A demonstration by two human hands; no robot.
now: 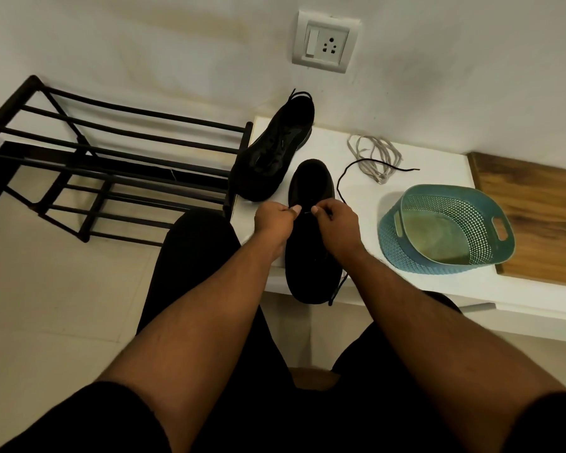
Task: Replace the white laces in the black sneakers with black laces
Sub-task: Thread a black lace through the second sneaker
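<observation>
A black sneaker (311, 256) lies on the white table (366, 197) right in front of me, toe pointing away. My left hand (273, 220) and my right hand (335, 219) meet over its lacing area, each pinching a stretch of the black lace (342, 179). The lace's free end curves up and right across the table. A second black sneaker (273, 148), laced in black, lies further back on the left. The removed white laces (373, 156) sit in a loose heap behind the black lace.
A teal perforated basket (438, 256) stands on the table to the right, beside a wooden board (536, 217). A black metal shoe rack (105, 158) stands on the floor at left. A wall socket (324, 40) is above. My knees fill the lower view.
</observation>
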